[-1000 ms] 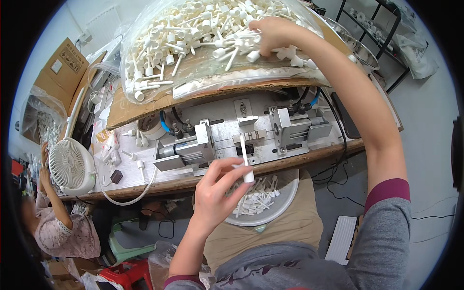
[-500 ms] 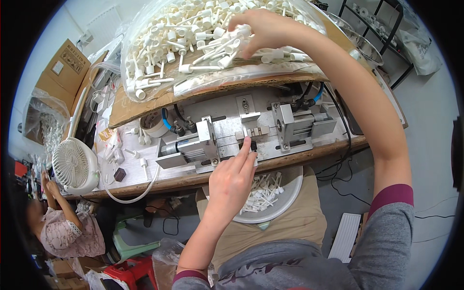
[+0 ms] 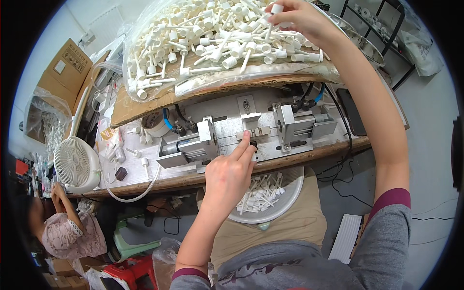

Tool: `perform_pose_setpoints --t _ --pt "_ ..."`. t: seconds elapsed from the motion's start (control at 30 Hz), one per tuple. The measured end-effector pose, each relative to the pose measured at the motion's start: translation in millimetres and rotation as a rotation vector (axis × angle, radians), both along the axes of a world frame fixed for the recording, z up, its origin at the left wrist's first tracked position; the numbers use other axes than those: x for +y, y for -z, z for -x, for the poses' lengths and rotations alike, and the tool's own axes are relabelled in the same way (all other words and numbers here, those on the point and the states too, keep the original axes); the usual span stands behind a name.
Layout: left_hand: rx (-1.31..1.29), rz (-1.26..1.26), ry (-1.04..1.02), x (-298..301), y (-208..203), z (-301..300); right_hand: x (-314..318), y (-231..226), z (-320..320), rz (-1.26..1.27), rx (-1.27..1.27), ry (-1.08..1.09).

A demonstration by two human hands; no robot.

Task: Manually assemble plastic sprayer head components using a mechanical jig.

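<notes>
My left hand [image 3: 227, 176] reaches over the bench edge, index finger stretched out and its tip on the small stepped metal block [image 3: 261, 132] in the middle of a metal fixture. No object shows in that hand. Up at the far right of a big heap of white cup-ended plastic sticks [image 3: 193, 48], my right hand [image 3: 302, 21] pinches a white cup-ended plastic stick [image 3: 277, 9] between thumb and fingers. Two pneumatic cylinders, a left one [image 3: 186, 146] and a right one [image 3: 304, 124], face each other across the block.
The heap lies on plastic film over a cardboard sheet [image 3: 145, 107] above the fixture. A bowl [image 3: 295, 193] of small white parts rests on my lap. A white fan [image 3: 77, 164], tape roll [image 3: 155, 124] and black phone [image 3: 352, 112] surround the fixture. Another person [image 3: 72, 232] sits at left.
My right hand has moved right and away across the heap, now with a single cup-ended stick at its fingertips. Several sticks near the heap's front have shifted. My left hand stays by the block.
</notes>
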State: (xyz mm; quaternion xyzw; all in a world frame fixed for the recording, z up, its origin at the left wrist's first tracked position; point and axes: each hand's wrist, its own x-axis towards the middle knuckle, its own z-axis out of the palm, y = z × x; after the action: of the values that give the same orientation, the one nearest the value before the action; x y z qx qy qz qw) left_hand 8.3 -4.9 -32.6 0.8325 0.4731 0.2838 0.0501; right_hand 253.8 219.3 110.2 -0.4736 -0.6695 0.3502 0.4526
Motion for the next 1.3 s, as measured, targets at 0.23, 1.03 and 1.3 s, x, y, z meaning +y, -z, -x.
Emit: perform_pose_setpoints --t 0.23,1.03,1.3 --pt "-0.065 0.084 -0.004 -1.4 -5.7 0.8 -44.4 -6.8 4.1 -0.109 0.470 0.053" --pt "-1.428 0.957 0.115 -22.2 -2.5 -24.5 -237.4 109.6 63.3 -0.438 -0.252 -0.149" --pt "-1.110 0.821 0.110 -31.8 -0.5 -13.8 -234.3 123.9 66.5 -0.720 -0.415 -0.065"
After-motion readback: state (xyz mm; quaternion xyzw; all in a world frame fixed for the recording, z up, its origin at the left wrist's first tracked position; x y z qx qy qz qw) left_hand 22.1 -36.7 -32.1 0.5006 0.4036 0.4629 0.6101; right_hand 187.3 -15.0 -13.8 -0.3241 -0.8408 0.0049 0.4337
